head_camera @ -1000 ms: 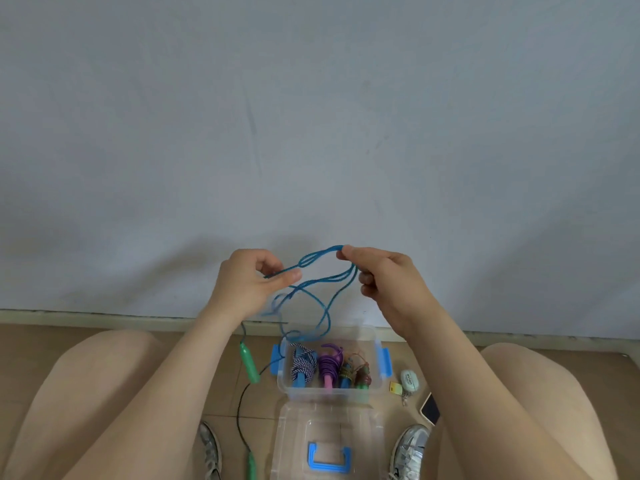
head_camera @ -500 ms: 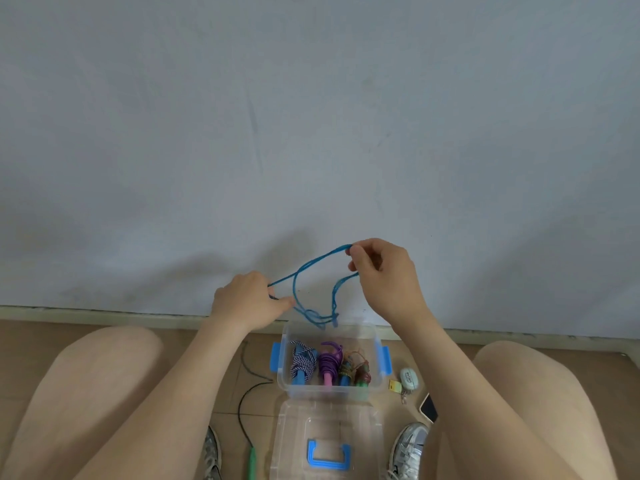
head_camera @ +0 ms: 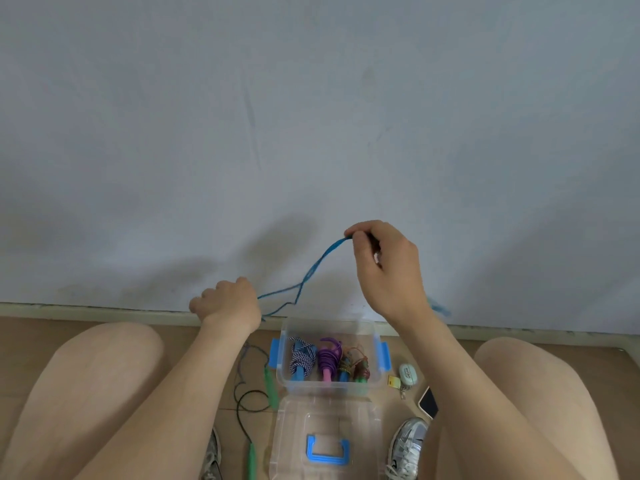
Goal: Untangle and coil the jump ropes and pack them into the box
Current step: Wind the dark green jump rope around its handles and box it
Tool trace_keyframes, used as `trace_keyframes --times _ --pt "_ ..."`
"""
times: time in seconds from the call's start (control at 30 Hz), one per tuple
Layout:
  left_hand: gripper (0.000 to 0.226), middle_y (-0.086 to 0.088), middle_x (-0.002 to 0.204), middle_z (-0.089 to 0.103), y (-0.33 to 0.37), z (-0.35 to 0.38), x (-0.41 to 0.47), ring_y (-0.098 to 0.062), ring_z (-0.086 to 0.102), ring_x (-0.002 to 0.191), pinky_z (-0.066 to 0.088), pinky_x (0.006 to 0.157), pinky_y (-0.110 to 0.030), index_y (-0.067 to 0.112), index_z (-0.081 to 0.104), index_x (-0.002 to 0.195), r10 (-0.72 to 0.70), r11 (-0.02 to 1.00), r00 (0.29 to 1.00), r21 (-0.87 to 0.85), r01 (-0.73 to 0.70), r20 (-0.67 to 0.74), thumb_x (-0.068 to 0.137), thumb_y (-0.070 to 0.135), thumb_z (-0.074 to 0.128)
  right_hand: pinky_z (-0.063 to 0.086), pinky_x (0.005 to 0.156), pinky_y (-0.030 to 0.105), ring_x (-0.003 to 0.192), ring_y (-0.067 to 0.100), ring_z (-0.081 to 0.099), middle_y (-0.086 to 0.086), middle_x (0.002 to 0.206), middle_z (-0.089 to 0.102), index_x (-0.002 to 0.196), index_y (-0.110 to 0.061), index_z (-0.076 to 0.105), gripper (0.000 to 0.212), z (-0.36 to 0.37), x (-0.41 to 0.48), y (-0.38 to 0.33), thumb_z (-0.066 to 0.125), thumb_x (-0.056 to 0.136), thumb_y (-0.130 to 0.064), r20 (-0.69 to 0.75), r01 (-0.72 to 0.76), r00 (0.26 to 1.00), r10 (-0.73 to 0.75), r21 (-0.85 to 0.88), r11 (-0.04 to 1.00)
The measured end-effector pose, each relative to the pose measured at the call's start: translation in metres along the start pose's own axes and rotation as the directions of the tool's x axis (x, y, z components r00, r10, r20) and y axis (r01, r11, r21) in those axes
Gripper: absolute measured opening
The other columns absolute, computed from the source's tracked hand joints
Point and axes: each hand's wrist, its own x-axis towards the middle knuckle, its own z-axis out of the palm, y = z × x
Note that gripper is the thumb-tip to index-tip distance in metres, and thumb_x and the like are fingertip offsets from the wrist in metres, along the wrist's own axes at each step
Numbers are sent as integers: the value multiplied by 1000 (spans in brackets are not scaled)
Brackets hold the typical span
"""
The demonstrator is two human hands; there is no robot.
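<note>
Head view: two hands hold a blue jump rope [head_camera: 311,271] in the air above an open clear box [head_camera: 329,386] on the floor.
The right hand [head_camera: 384,268] pinches the rope's high end between thumb and forefinger; the left hand [head_camera: 227,303], lower and to the left, curls its fingers round the strands. Best, I judge, to keep the strands taut and part their crossing before coiling. In the box, coiled ropes stand side by side: a striped rope [head_camera: 303,358] at left, then a purple rope [head_camera: 329,358], with darker ones at right.

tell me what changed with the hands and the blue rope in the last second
The right hand rose and moved right, the left hand sank leftward, drawing the hanging loops of the blue rope out into stretched strands between them. Both hands kept their grip. The box and the coiled ropes in it stayed put.
</note>
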Motion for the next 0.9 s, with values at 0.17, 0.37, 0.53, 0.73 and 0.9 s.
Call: trace_keyframes --times 0.17,0.37,0.53,0.73,0.9 --pt "95 11 171 21 8 -18 -8 -25 29 155 38 122 -48 51 34 156 513 845 848 -251 -472 135 85 -9 53 43 59 25 60 13 51 2 69 60 112 -21 70 22 4 -10 -10 48 111 -17 276 71 955 -110 146 987" --pt "50 21 124 74 20 -18 -22 7 61 124 46 110 -31 26 70 95 783 531 611 -634 -561 115 78 -17 51 36 54 20 49 13 44 -3 82 71 118 -18 61 21 5 -11 -15 42 113 -13 143 144 976 -165 145 979" --pt "35 -10 77 77 16 -4 -8 -29 76 79 60 78 -41 9 58 88 668 617 729 -657 -432 149 85 -16 34 42 72 25 84 9 59 -4 99 64 110 -23 54 27 -3 -2 -8 41 105 0 -214 110 974 -76 152 982" --pt "27 0 53 54 19 -7 -12 -16 49 47 55 69 -40 4 61 89 570 632 808 -707 -318 147 98 -4 37 34 83 36 94 19 45 -6 95 65 107 -28 68 39 -10 0 -3 41 98 -1 -328 -139 943 53 -244 960" --pt "27 -5 61 42 23 -32 -22 -16 22 49 22 51 -30 6 64 83 515 353 857 -905 -238 -25 95 6 40 50 72 36 82 30 59 10 97 60 90 -12 54 9 -21 -8 4 47 96 -11 264 -244 787 557 -697 674"
